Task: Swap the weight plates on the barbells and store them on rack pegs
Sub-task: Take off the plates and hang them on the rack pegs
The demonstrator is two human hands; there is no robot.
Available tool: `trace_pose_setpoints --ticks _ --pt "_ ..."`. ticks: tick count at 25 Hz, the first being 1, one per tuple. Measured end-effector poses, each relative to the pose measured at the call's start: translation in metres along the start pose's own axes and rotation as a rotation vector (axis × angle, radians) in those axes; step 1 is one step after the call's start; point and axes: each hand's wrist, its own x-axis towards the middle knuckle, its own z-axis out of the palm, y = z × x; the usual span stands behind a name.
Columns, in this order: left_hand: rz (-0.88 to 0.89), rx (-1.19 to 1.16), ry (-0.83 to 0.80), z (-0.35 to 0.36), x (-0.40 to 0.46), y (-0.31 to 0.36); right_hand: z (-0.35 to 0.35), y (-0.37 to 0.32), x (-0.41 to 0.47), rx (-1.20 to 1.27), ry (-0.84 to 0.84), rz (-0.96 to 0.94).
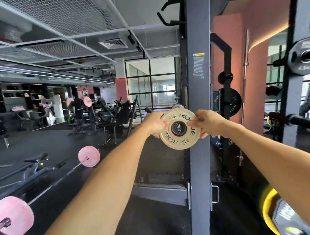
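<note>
The small plate [179,129] is gripped at its nine o'clock edge by the left hand [155,123] and at three o'clock by the right hand [208,121], seemingly kept square on a sleeve end [178,128] before the rack post [197,96]

- The small tan plate [179,128] bears raised black letters round its face: "ROG" can be read at the top and again, upside down, at the lower left; the rest is covered or cut off.
- Small figures near its bottom edge read roughly "0.5".
- The black bar end cap [178,128] in the plate's hole reads "1500LB".
- The black plate [230,101] stored behind the post shows "RO".
- The sticker [198,64] on the grey post [198,96] has print too small to read.
- The grey plate [303,59] at upper right carries blurred figures.
</note>
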Motion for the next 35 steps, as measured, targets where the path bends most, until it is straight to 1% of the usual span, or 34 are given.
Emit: trace_pose_setpoints --ticks 3,6,12,16,20,25,29,32,35 --pt "0.028 0.018 -0.045 -0.001 -0.020 0.002 0.004 -0.003 -0.024 0.002 -0.031 0.018" --pt "0.075 0.057 -0.039 0.004 -0.030 0.013 -0.002 -0.002 -0.041 0.012 -0.014 0.046" --pt "0.157 0.040 -0.003 -0.003 -0.017 0.062 -0.054 -0.007 -0.049 0.064 0.052 0.041" --pt "0.199 0.059 0.017 0.017 0.000 0.106 -0.100 0.012 -0.058 0.042 0.095 0.046" --pt "0.275 0.014 0.015 0.063 0.019 0.167 -0.157 0.053 -0.077 0.006 0.161 0.083" --pt "0.368 -0.070 -0.062 0.150 0.048 0.272 -0.255 0.139 -0.111 -0.015 0.262 0.158" --pt "0.451 -0.123 -0.116 0.211 0.070 0.343 -0.320 0.191 -0.141 -0.046 0.335 0.189" --pt "0.494 -0.149 -0.153 0.252 0.083 0.389 -0.361 0.227 -0.152 -0.037 0.371 0.225" --pt "0.523 -0.142 -0.142 0.284 0.102 0.424 -0.393 0.262 -0.151 -0.043 0.396 0.244"
